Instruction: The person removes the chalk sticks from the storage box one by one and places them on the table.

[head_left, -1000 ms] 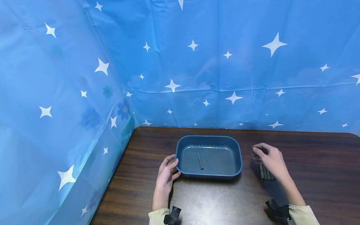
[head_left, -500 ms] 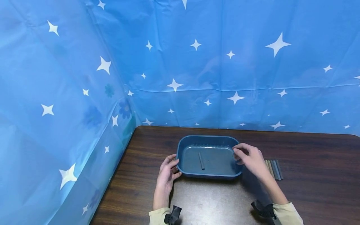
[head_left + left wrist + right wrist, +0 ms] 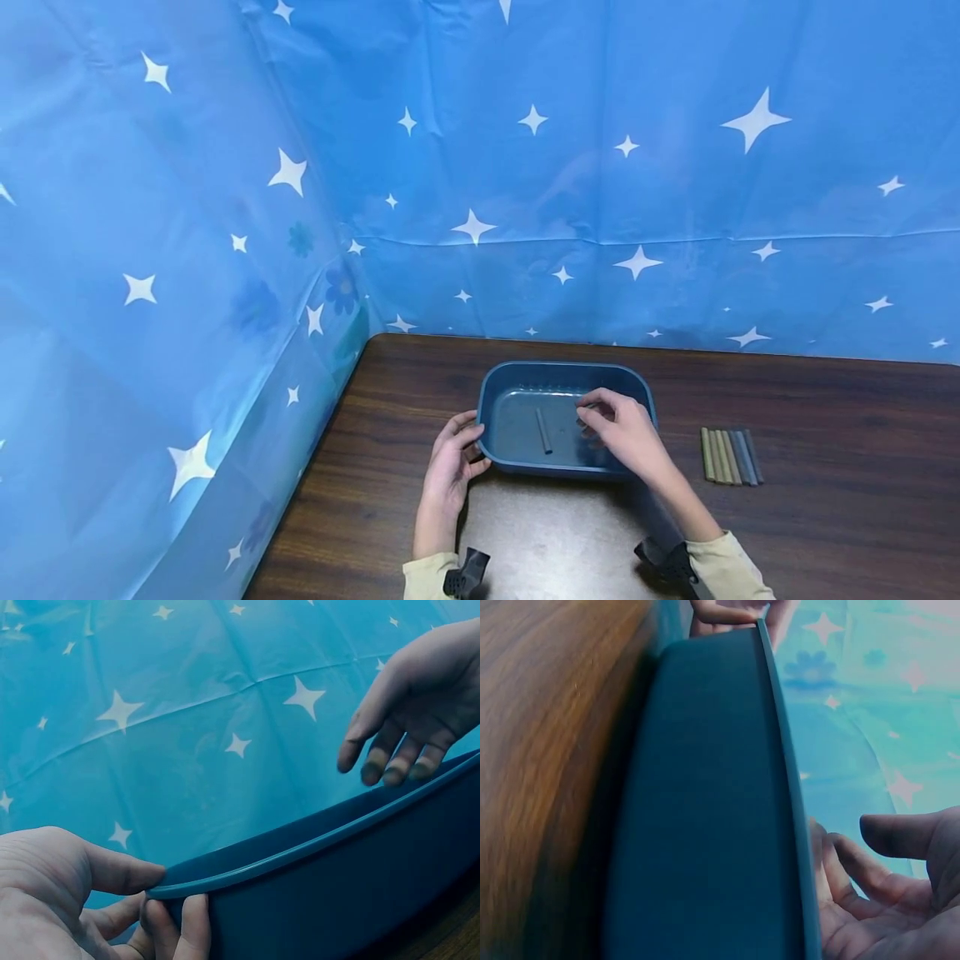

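My left hand (image 3: 447,467) grips the left end of a dark blue rectangular basin (image 3: 491,454); in the left wrist view its thumb lies on the rim and its fingers curl below. One thin grey chalk-like stick (image 3: 543,431) lies on the basin floor. My right hand (image 3: 618,425) is over the right part of the basin. In the right wrist view, this hand's thumb (image 3: 900,834) stands apart from its bent fingers, and I see nothing between them. Its fingertips (image 3: 393,775) look dark-smudged in the left wrist view. The basin floor beneath this hand is partly hidden.
Several sticks (image 3: 731,457), olive to blue-grey, lie side by side on the brown wood-grain table (image 3: 840,442) to the right of the basin. A blue starry curtain (image 3: 555,183) hangs behind the table and along its left side.
My right hand has moved left from the row of sticks, across the basin's right rim, to over its inside. The left hand keeps its grip on the rim. The row of sticks is now uncovered.
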{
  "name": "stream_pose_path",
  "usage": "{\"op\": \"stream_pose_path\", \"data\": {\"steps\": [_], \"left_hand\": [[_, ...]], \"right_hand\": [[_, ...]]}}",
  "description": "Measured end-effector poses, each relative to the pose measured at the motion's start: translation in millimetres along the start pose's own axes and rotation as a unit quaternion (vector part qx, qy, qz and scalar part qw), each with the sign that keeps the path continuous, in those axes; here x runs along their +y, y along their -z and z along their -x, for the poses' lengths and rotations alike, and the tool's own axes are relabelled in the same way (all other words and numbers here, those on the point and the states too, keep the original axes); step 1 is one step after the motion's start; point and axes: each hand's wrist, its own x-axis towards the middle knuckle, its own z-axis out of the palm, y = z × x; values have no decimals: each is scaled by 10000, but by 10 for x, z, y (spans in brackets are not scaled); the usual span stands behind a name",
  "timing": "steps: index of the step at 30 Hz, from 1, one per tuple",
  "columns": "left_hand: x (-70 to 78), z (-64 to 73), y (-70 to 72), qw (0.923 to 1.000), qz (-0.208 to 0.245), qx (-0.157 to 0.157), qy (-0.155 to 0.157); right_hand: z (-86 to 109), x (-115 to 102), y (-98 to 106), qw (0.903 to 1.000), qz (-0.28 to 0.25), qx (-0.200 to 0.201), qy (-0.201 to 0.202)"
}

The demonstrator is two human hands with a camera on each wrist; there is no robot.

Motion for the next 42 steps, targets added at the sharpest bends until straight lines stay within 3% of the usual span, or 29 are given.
{"op": "stream_pose_path", "data": {"steps": [7,17,34,42], "left_hand": [[-7,-5,-2,10000,10,-36,40],[-10,9,-11,10000,45,-62,29],[7,7,8,10000,18,-33,27],[3,8,14,10000,22,-63,24]], "right_hand": [[-82,23,-184,9999,0,-8,-104],[-238,26,-428,9957,787,-146,-472],[-428,61,-615,9914,1025,-559,-597],[-531,50,-717,9879,1288,-478,-714]]}}
